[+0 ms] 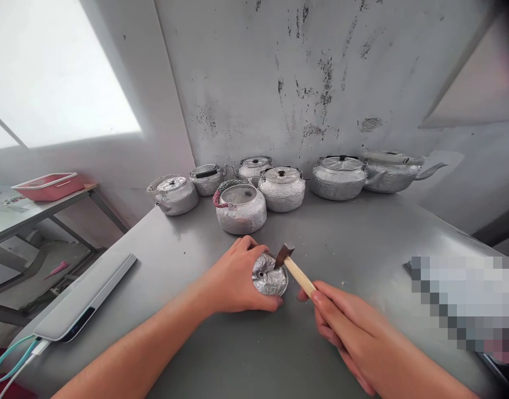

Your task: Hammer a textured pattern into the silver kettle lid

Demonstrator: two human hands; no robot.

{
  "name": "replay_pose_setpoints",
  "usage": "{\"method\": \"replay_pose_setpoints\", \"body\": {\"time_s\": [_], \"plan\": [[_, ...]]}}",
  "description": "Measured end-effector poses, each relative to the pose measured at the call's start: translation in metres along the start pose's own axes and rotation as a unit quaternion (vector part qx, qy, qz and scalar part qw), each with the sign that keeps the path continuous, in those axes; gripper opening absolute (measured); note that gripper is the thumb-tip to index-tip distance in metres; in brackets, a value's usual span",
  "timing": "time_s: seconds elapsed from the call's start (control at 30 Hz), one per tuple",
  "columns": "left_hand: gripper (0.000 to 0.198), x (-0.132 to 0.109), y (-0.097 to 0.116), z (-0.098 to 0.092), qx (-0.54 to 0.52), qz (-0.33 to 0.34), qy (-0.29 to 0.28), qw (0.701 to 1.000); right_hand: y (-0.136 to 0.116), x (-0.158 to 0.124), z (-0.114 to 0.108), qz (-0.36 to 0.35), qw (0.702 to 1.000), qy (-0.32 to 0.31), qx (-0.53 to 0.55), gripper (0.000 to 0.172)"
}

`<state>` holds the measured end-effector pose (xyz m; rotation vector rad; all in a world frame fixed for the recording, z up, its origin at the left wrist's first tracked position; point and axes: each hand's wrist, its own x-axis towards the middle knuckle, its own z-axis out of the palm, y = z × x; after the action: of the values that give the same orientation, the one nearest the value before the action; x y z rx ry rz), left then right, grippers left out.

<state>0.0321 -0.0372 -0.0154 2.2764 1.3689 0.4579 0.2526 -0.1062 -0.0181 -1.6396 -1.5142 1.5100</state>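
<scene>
While the left hand (pixel 237 280) grasps one crinkled metal lid (pixel 270 287) low at the table (pixel 246 354), the right hand (pixel 341 321) clasps one hammer (pixel 299 276) by its wooden handle, head over the lid. Hammering looks to be the step; another tap would want a firm hold. Seven kettles (pixel 281 194) stand behind.

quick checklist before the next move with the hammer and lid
1. Left grip holding the lid: ok, curled around its edge.
2. Right grip on the hammer: ok, closed around the wooden handle.
3. Left fingers apart from the hammer head: ok, a gap shows.
4. Hammer head touching the lid: cannot tell.
5. Nearest kettle apart from the hammer: ok, it stands behind.
</scene>
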Motion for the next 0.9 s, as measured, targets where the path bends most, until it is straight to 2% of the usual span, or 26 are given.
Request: {"method": "replay_pose_setpoints", "body": {"time_s": [0.23, 0.37, 0.57, 0.7, 0.9], "plan": [[0.094, -0.006, 0.000, -0.010, -0.019, 0.000, -0.044, 0.999, -0.001, 0.003, -0.002, 0.016, 1.000, -0.001, 0.002, 0.042], [0.085, -0.006, 0.001, -0.014, -0.009, -0.015, -0.049, 0.999, 0.001, 0.003, -0.002, 0.035, 0.999, -0.003, 0.023, 0.042], [0.094, -0.007, 0.005, -0.014, 0.027, -0.060, -0.049, 0.997, -0.003, -0.002, -0.001, -0.034, 0.999, 0.025, 0.017, 0.042], [0.104, -0.008, 0.003, -0.014, 0.051, -0.071, -0.055, 0.995, -0.007, -0.005, -0.002, -0.044, 0.998, 0.052, 0.006, 0.043], [0.103, -0.006, -0.001, -0.014, 0.055, -0.079, -0.061, 0.993, -0.009, -0.005, -0.004, -0.057, 0.996, 0.073, -0.011, 0.043]]}}
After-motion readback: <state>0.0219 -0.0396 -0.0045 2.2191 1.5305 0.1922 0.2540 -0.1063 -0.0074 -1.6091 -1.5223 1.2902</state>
